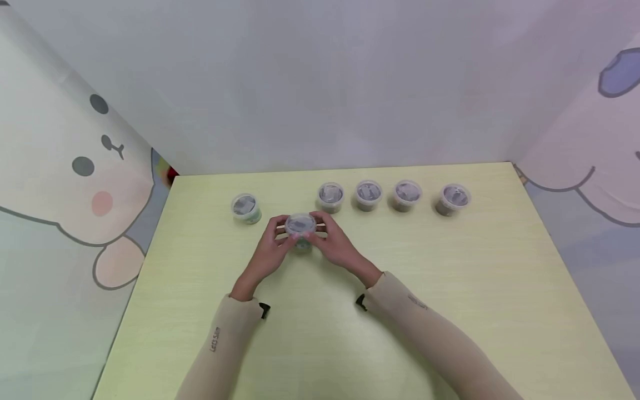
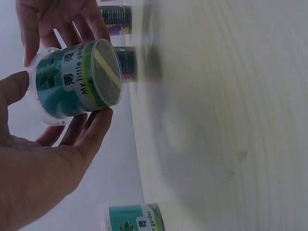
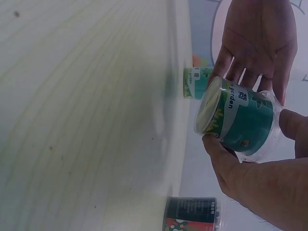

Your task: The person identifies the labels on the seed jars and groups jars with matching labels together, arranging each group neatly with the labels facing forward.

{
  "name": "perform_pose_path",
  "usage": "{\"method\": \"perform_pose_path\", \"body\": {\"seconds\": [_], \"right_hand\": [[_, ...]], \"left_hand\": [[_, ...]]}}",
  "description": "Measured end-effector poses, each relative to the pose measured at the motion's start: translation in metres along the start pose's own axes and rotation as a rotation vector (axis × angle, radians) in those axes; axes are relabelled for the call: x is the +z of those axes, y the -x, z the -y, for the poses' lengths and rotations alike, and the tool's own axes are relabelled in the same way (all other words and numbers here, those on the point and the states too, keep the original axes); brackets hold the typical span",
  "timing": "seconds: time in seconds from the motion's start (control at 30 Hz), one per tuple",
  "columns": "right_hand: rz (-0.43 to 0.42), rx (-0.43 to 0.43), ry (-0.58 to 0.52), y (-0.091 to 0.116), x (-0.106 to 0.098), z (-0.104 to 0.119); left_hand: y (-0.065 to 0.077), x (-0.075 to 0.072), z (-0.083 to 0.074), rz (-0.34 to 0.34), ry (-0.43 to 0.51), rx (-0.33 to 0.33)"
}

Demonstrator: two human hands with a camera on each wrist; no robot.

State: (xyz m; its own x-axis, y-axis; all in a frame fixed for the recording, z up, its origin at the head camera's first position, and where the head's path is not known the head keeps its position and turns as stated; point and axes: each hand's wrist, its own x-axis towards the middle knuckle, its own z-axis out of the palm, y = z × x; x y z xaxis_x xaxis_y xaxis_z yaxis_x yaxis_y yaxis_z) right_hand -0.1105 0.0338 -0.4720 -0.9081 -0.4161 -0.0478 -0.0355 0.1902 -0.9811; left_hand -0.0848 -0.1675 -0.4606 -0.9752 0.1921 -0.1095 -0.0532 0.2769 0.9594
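Both hands hold one small clear plastic tub (image 1: 300, 224) above the front middle of the table, its lid facing up toward the head camera. The tub's teal label (image 2: 60, 79) has a mint-like leaf and the words "My little garden"; a pale strip shows through its clear base. My left hand (image 1: 270, 251) grips the left side, thumb toward me and fingers around behind. From the opposite side, my right hand (image 1: 339, 244) grips it the same way. In the right wrist view, fingertips of the right hand (image 3: 260, 168) press near the tub's base edge.
A similar green-labelled tub (image 1: 246, 208) stands left of the hands. Along the back right stand several more lidded tubs, including a nearer one (image 1: 330, 197) and a rightmost one (image 1: 452, 200). The pale yellow table (image 1: 450, 289) meets a white curtain (image 1: 340, 83) behind.
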Motion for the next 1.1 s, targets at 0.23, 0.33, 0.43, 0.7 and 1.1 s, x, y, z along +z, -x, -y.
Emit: {"method": "perform_pose_path", "body": {"seconds": [0.23,0.33,0.43,0.7,1.1], "right_hand": [[0.010,-0.009,-0.010,-0.017,0.007,-0.001],[0.022,-0.015,-0.023,-0.022,0.009,-0.001],[0.029,-0.028,-0.027,-0.028,0.010,-0.001],[0.034,-0.060,-0.032,-0.040,0.015,-0.007],[0.035,-0.038,0.001,-0.054,0.023,-0.007]], "left_hand": [[-0.005,-0.013,0.004,-0.018,-0.071,0.027],[-0.007,-0.016,0.003,-0.027,-0.114,0.038],[-0.009,-0.020,0.001,-0.034,-0.161,0.056],[-0.014,-0.024,0.001,-0.052,-0.368,0.132],[-0.019,-0.028,-0.001,-0.130,-0.901,0.234]]}}
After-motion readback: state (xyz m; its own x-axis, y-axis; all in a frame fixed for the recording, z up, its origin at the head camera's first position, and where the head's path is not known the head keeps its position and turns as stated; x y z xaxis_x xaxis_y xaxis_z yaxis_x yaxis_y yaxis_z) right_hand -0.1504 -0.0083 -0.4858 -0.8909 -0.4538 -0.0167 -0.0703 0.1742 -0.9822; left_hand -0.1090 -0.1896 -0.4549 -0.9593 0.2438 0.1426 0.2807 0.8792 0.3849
